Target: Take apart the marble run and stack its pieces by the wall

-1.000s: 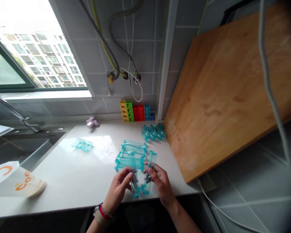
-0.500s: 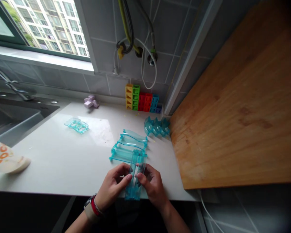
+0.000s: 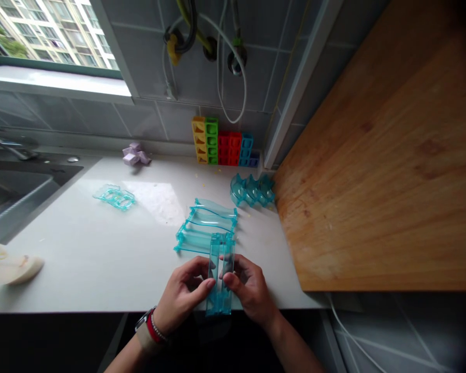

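My left hand (image 3: 183, 297) and my right hand (image 3: 249, 291) both pinch a pair of clear teal plastic track pieces (image 3: 220, 274), pressed side by side and pointing away from me, at the front edge of the white counter (image 3: 101, 259). Just beyond them lies a stack of similar teal track pieces (image 3: 204, 228). A pile of curved teal pieces (image 3: 251, 189) sits by the wooden board. Another flat teal piece (image 3: 114, 196) lies alone further left.
A large wooden cutting board (image 3: 380, 171) leans at the right. Coloured blocks (image 3: 221, 148) stand against the tiled wall, with a lilac piece (image 3: 135, 154) to their left. A sink (image 3: 11, 197) and tap are at the left, a printed paper bag (image 3: 3, 261) near the front left.
The two teal pieces, held apart a second ago, are now pressed together side by side between both hands. The camera has tilted down and closer.
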The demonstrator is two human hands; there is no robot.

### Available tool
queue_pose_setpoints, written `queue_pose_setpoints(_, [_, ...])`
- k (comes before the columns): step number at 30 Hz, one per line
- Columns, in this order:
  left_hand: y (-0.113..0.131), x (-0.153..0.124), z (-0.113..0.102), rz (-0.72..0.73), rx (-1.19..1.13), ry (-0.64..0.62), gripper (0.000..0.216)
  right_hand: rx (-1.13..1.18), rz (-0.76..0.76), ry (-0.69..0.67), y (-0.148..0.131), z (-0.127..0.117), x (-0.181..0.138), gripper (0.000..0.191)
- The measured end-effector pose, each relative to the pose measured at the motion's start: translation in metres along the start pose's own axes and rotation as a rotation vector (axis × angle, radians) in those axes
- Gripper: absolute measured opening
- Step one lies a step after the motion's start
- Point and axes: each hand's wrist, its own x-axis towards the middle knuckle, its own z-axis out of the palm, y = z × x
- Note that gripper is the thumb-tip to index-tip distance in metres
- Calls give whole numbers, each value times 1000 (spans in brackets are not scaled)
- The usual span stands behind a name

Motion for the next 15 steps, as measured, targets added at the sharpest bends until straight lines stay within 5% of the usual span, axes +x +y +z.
queue_pose_setpoints(15, [3, 0, -1, -23, 4, 14, 32, -16, 12, 12, -3, -1, 1, 45])
